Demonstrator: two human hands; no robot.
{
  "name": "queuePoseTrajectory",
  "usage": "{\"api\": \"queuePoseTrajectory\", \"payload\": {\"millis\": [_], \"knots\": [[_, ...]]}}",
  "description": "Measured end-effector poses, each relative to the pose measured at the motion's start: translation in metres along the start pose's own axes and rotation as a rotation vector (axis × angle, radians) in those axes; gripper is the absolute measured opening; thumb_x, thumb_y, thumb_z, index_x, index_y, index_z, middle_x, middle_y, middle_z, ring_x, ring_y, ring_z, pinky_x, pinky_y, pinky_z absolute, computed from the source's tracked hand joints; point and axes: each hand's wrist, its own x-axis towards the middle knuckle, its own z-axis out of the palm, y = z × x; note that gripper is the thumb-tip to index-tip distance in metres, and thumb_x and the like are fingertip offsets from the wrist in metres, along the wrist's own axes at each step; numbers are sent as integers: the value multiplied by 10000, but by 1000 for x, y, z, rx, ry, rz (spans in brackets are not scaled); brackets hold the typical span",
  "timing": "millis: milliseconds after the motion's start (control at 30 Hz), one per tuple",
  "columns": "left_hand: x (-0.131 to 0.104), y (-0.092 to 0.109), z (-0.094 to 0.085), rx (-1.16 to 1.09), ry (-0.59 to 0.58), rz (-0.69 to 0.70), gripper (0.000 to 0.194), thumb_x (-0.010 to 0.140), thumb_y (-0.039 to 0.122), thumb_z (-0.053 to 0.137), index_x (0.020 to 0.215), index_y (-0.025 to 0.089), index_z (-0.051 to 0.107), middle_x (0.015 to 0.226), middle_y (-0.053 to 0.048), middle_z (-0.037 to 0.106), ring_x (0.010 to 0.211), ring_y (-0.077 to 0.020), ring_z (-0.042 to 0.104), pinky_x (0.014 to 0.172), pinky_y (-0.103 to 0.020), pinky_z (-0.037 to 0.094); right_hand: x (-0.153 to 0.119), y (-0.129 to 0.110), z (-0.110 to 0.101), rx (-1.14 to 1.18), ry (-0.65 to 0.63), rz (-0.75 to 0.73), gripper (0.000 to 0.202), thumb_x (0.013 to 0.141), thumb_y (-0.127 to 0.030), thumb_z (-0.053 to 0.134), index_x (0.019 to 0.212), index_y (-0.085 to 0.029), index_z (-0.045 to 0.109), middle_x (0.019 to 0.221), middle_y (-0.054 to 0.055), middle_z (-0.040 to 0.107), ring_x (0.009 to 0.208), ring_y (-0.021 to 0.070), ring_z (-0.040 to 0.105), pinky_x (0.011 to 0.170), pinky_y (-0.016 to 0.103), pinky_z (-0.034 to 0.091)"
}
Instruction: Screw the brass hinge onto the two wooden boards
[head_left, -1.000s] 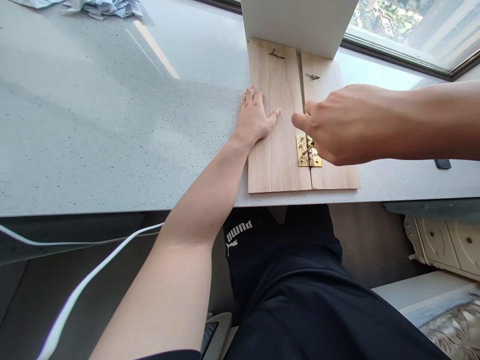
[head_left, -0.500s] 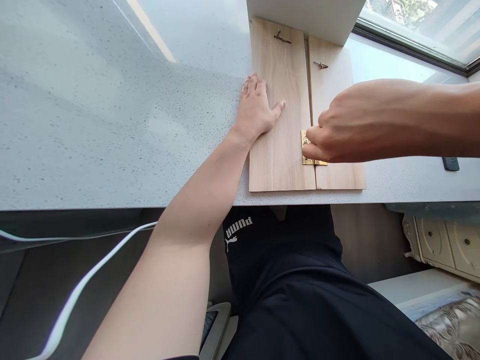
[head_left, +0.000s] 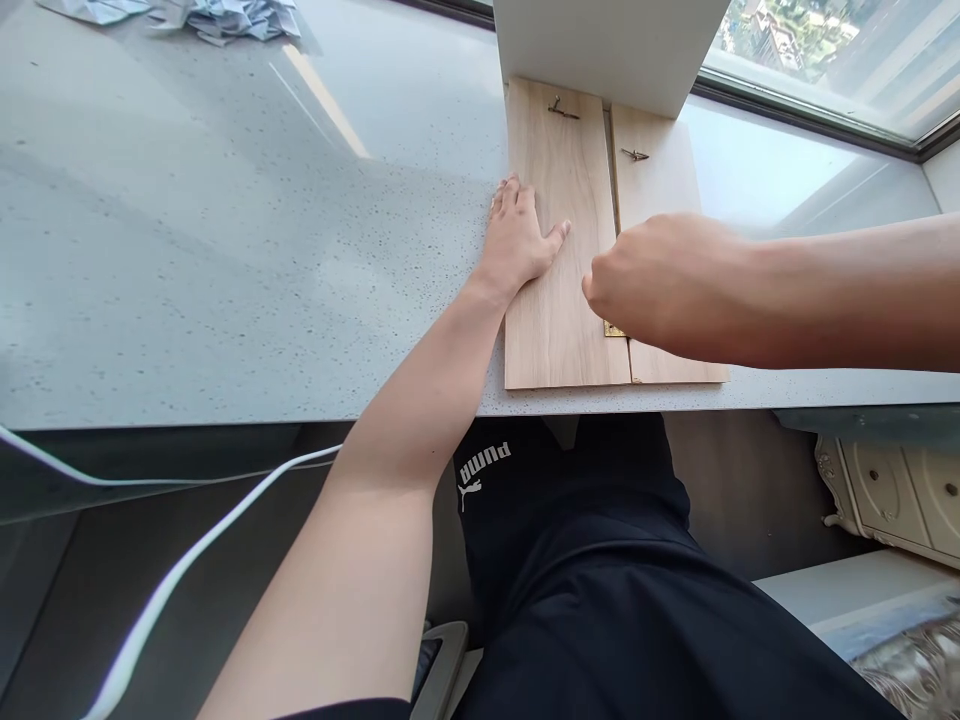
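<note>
Two pale wooden boards lie side by side, with a narrow gap between them: a wider left board [head_left: 559, 335] and a narrower right board [head_left: 679, 368]. My left hand [head_left: 520, 235] rests flat on the left edge of the wider board, fingers forward and thumb spread. Over the gap, my right hand [head_left: 649, 275] is closed in a fist above a brass-coloured hinge [head_left: 614, 329]. Only a lower corner of that hinge shows. Whatever the fist holds is hidden beneath it. Small metal screws [head_left: 562, 110] lie on the far end of the left board, and more screws [head_left: 635, 155] on the right one.
The boards lie on a speckled white countertop [head_left: 262, 280], against a white wall block [head_left: 600, 50] at their far end. Crumpled papers [head_left: 244, 18] sit at the far left. A window [head_left: 817, 60] is at the right. A white cable [head_left: 180, 570] hangs below the counter.
My right fist has turned and now covers more of the hinge. My left hand stays on the board. The view has tilted up, bringing the papers into sight.
</note>
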Motion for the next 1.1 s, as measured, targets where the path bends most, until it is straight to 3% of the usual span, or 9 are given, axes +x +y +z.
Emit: {"api": "queuePoseTrajectory", "payload": {"millis": [100,200,433,667,800,867,967,1033,1100], "knots": [[7,-4,4,30,4,2,1063,1078,798,744,1883,164,461,2111,-72,235,1994,-338,100,1650,-590,98,-1,30,20,19,85,-255,610,1012,-772,886,751,-304,596,654,30,561,835,263,776,686,441,572],[9,-3,6,69,7,-10,1081,1107,709,785,1895,67,417,2106,-149,231,1992,-361,106,1652,-556,104,-2,55,21,66,160,-343,584,1047,-845,793,834,-323,644,636,6,525,580,185,556,585,465,458],[7,-5,6,66,-4,6,1040,1158,659,733,1915,44,372,2113,-148,194,1992,-380,89,1656,-583,106,-11,46,-23,-44,98,-338,506,1180,-564,776,816,-268,585,649,-30,457,502,109,229,561,445,300],[11,-9,5,73,-18,3,982,1167,591,765,1902,64,383,2115,-164,176,1988,-344,103,1650,-577,90,-6,42,-16,82,70,-303,365,1107,-433,924,886,-261,689,729,-33,579,626,144,505,661,397,396],[15,-14,7,56,10,5,944,1123,548,828,1885,122,470,2098,-188,242,1988,-385,130,1647,-576,101,-17,52,-8,230,99,-278,160,1131,-371,833,1040,-282,736,919,-33,738,741,165,639,718,367,451],[18,-21,10,23,33,27,929,1085,570,870,1866,202,528,2084,-166,301,1985,-419,138,1644,-609,101,-27,60,-7,360,185,-227,191,1131,-440,814,1054,-290,724,904,-27,743,741,175,637,740,374,489],[22,-31,13,13,45,55,927,1066,588,885,1859,243,549,2080,-157,318,1981,-448,141,1640,-644,97,-36,79,5,543,519,-39,334,1125,-596,804,1045,-299,676,966,25,780,782,201,631,746,410,501],[22,-34,12,27,48,56,927,1069,576,879,1864,237,542,2083,-164,306,1980,-453,143,1638,-645,94,-32,101,28,657,813,131,533,1110,-832,739,1029,-319,621,1020,51,791,783,208,595,722,427,476],[21,-34,11,40,55,51,912,1073,557,873,1862,236,545,2082,-166,308,1979,-450,156,1638,-636,96,-19,129,65,812,1026,279,765,992,-1107,612,976,-346,539,860,14,719,659,192,479,630,430,404]]}}
